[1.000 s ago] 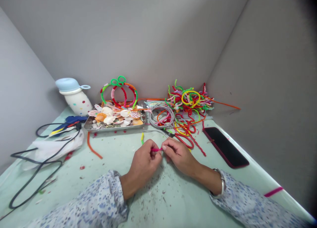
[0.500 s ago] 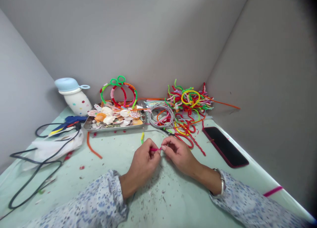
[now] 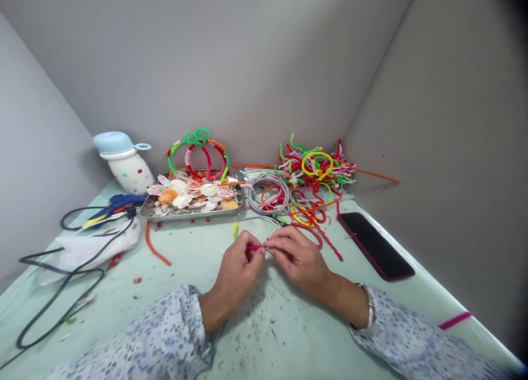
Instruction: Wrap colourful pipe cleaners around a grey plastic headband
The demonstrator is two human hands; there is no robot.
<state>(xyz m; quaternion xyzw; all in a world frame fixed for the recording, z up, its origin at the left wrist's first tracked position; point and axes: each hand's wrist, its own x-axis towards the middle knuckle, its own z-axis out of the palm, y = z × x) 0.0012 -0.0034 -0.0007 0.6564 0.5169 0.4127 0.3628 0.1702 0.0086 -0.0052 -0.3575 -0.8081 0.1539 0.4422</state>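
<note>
Between the thumb and fingers of my left hand (image 3: 239,265) is pinched a short magenta pipe cleaner (image 3: 254,248), mostly covered by the fingers. My right hand (image 3: 300,259) meets it at the pipe cleaner's tip, thumb and fingers closed together there; the very end is too small to make out. Just beyond my hands lie red-handled scissors (image 3: 313,235), partly hidden behind my right hand. A short yellow-green pipe cleaner piece (image 3: 235,230) is on the table beyond my left hand.
A metal tray of shells (image 3: 193,216) stands at the back, with pipe-cleaner hoops (image 3: 198,160) upright behind. A coil of grey wire (image 3: 249,199) and a pipe cleaner heap (image 3: 317,168) lie rightward. A phone (image 3: 375,245), a bottle (image 3: 131,171) and a black cable (image 3: 45,328) flank them.
My right fingers have shifted slightly at the tip of the magenta pipe cleaner and lie straighter and closer together. My left hand keeps its pinch; the view has moved a little.
</note>
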